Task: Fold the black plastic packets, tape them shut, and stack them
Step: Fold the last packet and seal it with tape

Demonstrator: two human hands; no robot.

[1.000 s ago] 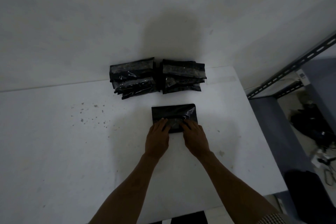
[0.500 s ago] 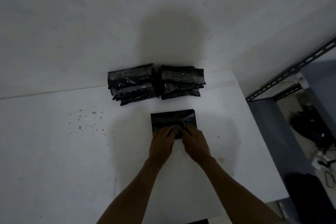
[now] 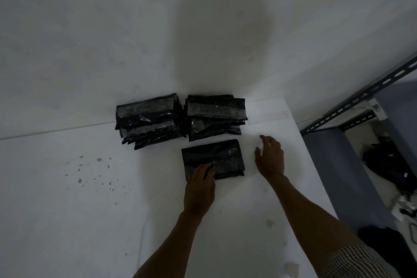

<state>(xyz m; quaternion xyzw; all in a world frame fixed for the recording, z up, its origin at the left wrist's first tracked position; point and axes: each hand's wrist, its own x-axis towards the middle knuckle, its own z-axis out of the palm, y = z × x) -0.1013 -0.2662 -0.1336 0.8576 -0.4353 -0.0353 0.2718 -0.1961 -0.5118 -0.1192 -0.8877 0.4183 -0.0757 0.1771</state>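
- Stacking is judged well advanced: at the far edge of the counter (image 3: pixel 67 210), against the wall, a left stack (image 3: pixel 147 119) of folded black packets is seen, with a glossy band across the top one that is taken for tape.
- Just beside it a right stack (image 3: pixel 216 117) is set, with several packets and the same glossy band on top.
- One more folded packet (image 3: pixel 216 156) is laid flat on the counter just in front of the right stack. No tape can be made out on it, so taping and stacking are judged to be left for this one.
- The left hand (image 3: pixel 199 184) is laid on the near left part of that packet, fingers fairly flat, and the fold is pressed down by it.
- The right hand (image 3: pixel 269 158) is held over bare counter just right of the packet, fingers spread and loose, with nothing held.
- A faint pale strip (image 3: pixel 268 115) is seen on the counter beyond the right hand; whether it is tape cannot be told.
- No unfolded packets are seen waiting.
- Compared with half a second ago, the stacks and the packet are unchanged, and the left hand is still pressed on the packet. The right hand, then pressed beside the left, has been lifted off and carried rightward toward the far right corner.
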